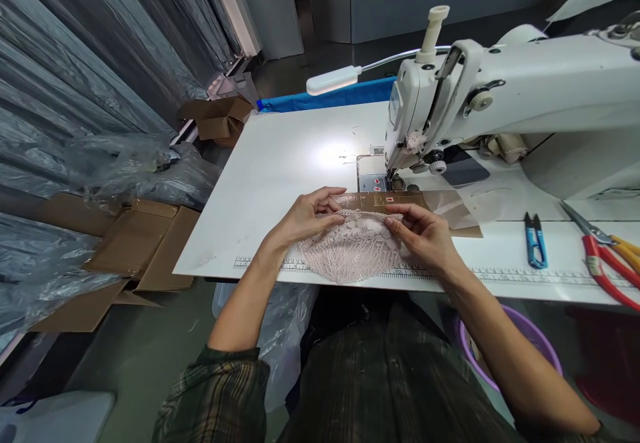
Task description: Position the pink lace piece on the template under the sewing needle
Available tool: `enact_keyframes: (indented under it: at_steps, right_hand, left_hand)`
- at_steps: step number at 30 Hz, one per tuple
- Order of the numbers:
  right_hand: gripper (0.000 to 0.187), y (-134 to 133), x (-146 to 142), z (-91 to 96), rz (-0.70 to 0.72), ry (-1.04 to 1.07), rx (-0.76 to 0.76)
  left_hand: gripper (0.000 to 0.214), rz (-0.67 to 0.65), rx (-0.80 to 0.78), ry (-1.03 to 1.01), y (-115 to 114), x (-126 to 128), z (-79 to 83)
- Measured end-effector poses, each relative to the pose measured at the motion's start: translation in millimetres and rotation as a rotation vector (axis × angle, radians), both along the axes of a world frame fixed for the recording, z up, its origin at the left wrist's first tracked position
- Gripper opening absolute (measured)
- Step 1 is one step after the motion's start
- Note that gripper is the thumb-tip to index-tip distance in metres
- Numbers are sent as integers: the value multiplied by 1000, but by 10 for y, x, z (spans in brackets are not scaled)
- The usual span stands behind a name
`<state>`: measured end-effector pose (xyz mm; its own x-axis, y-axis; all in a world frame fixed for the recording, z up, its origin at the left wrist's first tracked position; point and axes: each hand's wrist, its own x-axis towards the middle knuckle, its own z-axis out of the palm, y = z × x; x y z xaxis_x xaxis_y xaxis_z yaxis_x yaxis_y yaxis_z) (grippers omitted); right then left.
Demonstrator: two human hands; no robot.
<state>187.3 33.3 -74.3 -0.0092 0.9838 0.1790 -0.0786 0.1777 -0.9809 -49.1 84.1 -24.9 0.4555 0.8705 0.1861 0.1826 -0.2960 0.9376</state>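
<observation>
A piece of pale pink lace fabric (353,249) lies over the front edge of the sewing table, its lower part rounded. My left hand (313,216) pinches its upper left edge between thumb and fingers. At the upper right edge, my right hand (423,233) grips the same lace in the same way. Behind the lace sits a brown taped strip (370,201) on the table. Just beyond it are the needle and presser foot (391,175) of a white sewing machine (500,89); the lace is in front of the foot, not under it.
Blue thread snips (535,241) and red-handled scissors (603,253) lie on the right of the white table (270,169). A lit lamp (334,81) hangs over it. Cardboard boxes (133,236) stand left on the floor; a purple bucket (543,343) sits below right.
</observation>
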Motion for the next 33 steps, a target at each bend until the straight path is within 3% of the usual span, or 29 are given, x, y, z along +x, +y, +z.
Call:
enact_keyframes:
  at_steps: [6, 12, 33]
  right_hand:
    - [46, 28, -16, -51, -18, 86, -44]
    - [45, 48, -47, -41, -66, 91, -57]
    - [35, 69, -41, -48, -33, 118, -69]
  left_hand:
    - [58, 68, -38, 54, 2, -4, 30]
    - [54, 37, 45, 233, 11, -39, 54]
    - [51, 0, -37, 235, 35, -57, 38]
